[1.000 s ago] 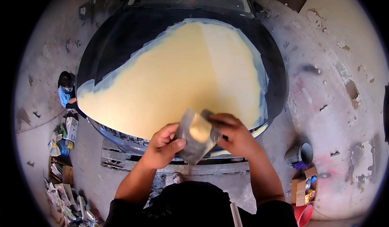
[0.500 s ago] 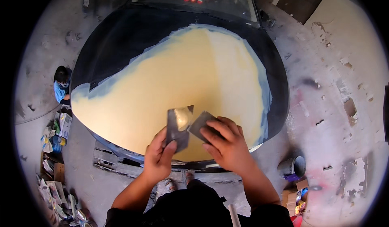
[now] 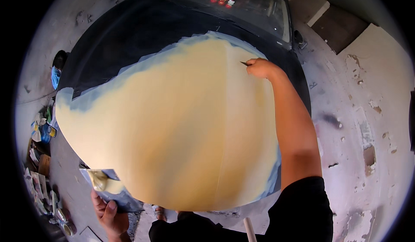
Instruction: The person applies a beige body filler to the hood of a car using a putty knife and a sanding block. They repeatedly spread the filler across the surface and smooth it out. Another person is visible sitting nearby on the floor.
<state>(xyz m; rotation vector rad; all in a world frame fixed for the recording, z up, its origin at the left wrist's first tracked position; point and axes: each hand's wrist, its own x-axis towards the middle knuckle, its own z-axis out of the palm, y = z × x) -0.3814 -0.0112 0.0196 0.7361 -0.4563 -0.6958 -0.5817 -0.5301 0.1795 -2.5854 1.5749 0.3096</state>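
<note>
1. Your right hand (image 3: 261, 67) has its fingers closed on a spreader blade (image 3: 244, 64) over the upper right of the coated area. Only a dark, thin tip shows; you cannot tell here whether it touches the surface.
2. Your left hand (image 3: 111, 221) grips a flat mixing plate (image 3: 123, 197) by its near edge, thumb on top and fingers beneath, off the front left corner of the car hood.
3. The plate probably handles light and fairly stiff; hold it at the clean near edge and keep it level, since the filler paste (image 3: 99, 182) looks soft, sticky and likely to slide. The blade is likely light and springy, best pinched at its back edge.
4. The plate looks blue-grey and smeared; the paste is a glossy beige mound near its far edge, a paler streak beside it.
5. Under your right arm, the hood carries a cream coat (image 3: 186, 116) with a blue-grey border (image 3: 67, 98), dark paint beyond.
6. Farther out are the windshield (image 3: 259, 19), a cardboard box (image 3: 44, 164) at left and a person in blue (image 3: 56, 75).
</note>
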